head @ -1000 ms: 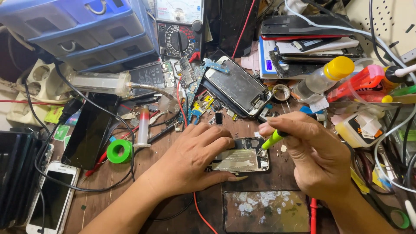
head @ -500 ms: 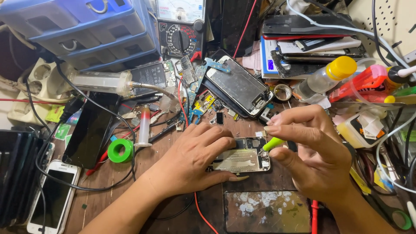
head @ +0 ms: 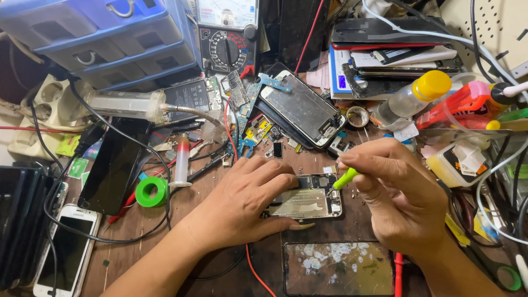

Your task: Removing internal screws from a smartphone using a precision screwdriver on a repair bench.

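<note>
A cluttered wooden desk (head: pixel 220 275): blue drawer cabinet (head: pixel 104 38) at the back left corner, analogue multimeter (head: pixel 226 41) beside it, green tape roll (head: pixel 150 191), white phone (head: pixel 69 247) near the left edge, yellow-capped bottle (head: pixel 412 99).

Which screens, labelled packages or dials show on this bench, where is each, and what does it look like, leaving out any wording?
Analogue multimeter: top centre, black body, pale dial face, round selector.
White phone: bottom left, dark blank screen.
Dark phone: left of centre, black glass, face up.
Opened phone: centre, under the left hand; right hand holds a green-tipped tool to it.
Cracked glass panel: bottom centre, speckled white.
Yellow-capped bottle: upper right, clear.
</note>
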